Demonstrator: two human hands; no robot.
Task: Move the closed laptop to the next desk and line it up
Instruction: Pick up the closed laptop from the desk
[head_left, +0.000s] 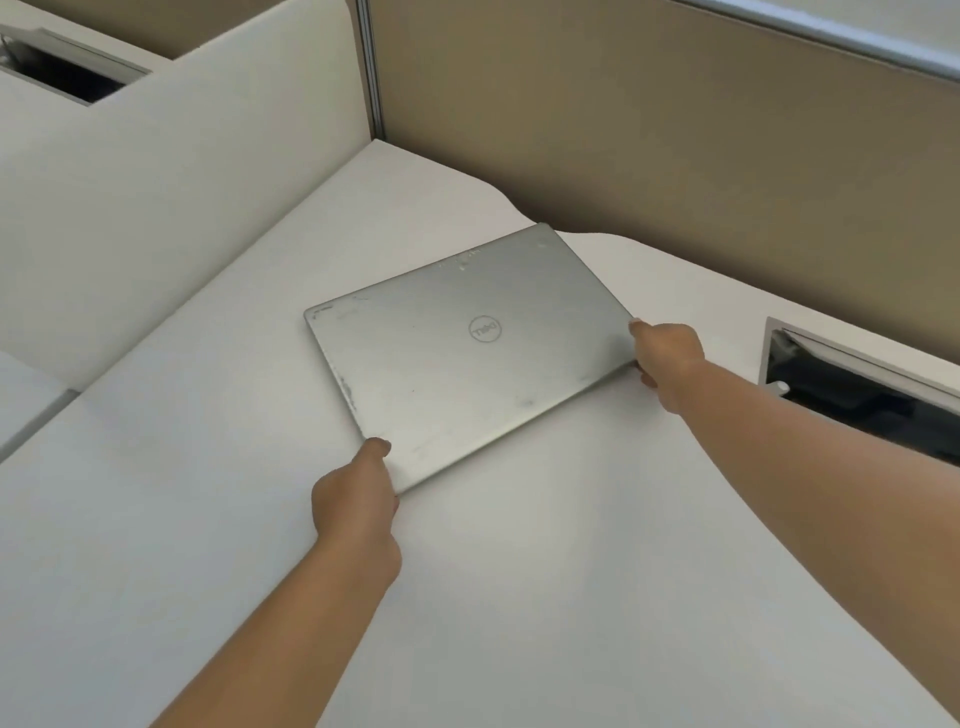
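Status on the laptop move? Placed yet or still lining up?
Done: closed silver laptop lies on the white desk. In hand: left hand and right hand grip its near corners. Left: it sits skewed to the tan partition; square it, then let go.

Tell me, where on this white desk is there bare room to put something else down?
Most of the white desk is bare: the wide near stretch between the two forearms, and the strip between the closed silver laptop and the white side partition. It is tighter on the right, where the right hand holds the laptop's corner near the open cable hatch.
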